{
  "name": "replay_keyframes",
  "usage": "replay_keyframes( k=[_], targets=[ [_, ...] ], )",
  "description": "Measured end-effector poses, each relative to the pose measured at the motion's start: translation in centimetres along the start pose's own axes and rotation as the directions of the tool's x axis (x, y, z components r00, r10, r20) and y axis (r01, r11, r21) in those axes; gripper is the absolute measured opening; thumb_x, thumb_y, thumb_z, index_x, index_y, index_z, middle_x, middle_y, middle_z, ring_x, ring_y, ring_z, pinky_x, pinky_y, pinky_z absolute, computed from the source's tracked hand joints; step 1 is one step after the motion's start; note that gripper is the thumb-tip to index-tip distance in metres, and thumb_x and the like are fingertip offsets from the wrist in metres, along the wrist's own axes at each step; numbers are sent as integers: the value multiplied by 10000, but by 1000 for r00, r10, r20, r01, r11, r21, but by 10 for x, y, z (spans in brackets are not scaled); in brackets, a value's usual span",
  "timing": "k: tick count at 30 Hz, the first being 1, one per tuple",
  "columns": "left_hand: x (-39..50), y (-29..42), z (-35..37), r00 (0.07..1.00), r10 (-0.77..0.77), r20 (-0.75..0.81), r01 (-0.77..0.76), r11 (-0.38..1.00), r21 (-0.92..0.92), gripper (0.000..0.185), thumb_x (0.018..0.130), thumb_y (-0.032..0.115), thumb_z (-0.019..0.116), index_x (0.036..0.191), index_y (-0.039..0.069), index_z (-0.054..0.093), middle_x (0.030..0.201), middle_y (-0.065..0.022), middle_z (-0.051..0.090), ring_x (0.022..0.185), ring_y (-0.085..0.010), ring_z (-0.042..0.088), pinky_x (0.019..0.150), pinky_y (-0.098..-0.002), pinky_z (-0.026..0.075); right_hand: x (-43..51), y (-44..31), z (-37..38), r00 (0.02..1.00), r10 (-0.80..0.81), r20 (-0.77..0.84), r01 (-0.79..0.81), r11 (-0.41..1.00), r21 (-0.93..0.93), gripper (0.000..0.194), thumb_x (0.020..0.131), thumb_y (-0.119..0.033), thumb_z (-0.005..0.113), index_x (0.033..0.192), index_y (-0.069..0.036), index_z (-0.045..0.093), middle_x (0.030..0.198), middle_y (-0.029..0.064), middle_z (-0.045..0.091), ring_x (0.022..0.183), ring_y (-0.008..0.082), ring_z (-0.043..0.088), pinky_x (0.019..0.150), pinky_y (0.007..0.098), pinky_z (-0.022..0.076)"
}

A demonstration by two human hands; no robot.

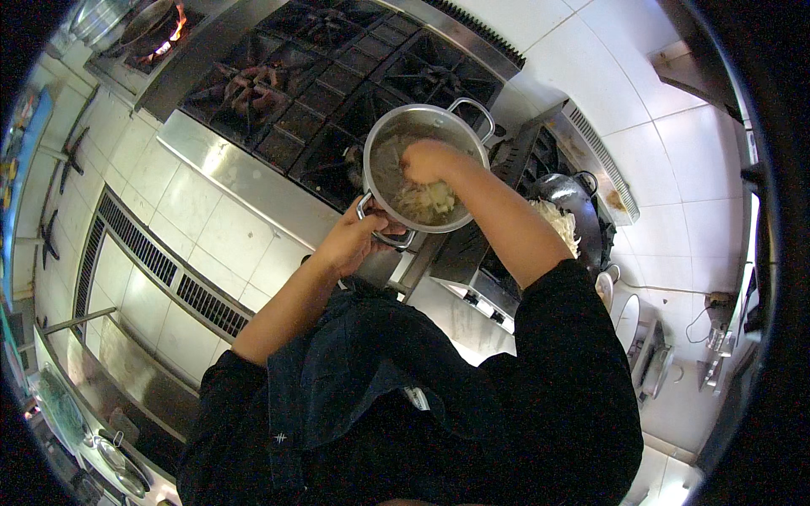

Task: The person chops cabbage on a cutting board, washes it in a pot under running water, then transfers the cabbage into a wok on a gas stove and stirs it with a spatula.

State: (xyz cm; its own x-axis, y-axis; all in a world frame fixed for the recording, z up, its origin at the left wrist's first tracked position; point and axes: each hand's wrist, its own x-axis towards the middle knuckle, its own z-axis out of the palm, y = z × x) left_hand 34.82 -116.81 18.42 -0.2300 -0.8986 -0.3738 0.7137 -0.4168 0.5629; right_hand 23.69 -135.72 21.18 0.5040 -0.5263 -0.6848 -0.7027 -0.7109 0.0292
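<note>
A two-handled metal pot (423, 120) is tilted over the front of the gas range. My left hand (362, 237) grips its near loop handle (386, 239). My right hand (430, 161) reaches down inside the pot, and its fingertips are hidden, so I cannot tell whether they hold anything. Pale shredded vegetable (433, 199), perhaps cabbage or onion, lies at the pot's bottom beside that hand. To the right, a dark wok (585, 212) contains a heap of similar pale shreds (560, 221), partly covered by my right forearm.
The black burner grates (316, 101) of the range spread beyond the pot. Flames (171, 41) burn beside a dark pan (145, 25) at upper left. A slotted floor drain (142, 240) crosses the tiles. White plates (626, 322) stand at right, near metal pans (655, 373).
</note>
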Motion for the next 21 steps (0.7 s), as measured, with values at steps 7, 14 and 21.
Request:
replay_keyframes(
  k=[7,14,21],
  targets=[
    [-2,3,3,999,-9,-31,10,1000,24,355,823,64,458,1166,115,380,1068,-60,527,964,-191,576,779,-373,462,33,31,46,985,49,-167,-24,988,153,484,895,-418,365,1282,-137,445,1262,201,469,1162,332,463,970,422,362],
    [5,-6,-6,999,37,-4,-37,998,-42,425,825,82,517,1228,91,382,1114,-102,559,958,-275,602,759,-439,513,11,-9,67,993,-25,115,-30,892,450,483,896,-461,360,1188,-126,551,1177,164,551,1090,297,519,913,398,389],
    [6,-8,-4,998,58,36,-55,995,-78,414,828,78,495,1228,83,389,1123,-109,557,986,-267,595,783,-430,508,6,-38,59,965,-75,251,-169,555,815,365,886,-366,439,1076,-116,625,1009,110,626,910,229,580,777,369,449]
  ],
)
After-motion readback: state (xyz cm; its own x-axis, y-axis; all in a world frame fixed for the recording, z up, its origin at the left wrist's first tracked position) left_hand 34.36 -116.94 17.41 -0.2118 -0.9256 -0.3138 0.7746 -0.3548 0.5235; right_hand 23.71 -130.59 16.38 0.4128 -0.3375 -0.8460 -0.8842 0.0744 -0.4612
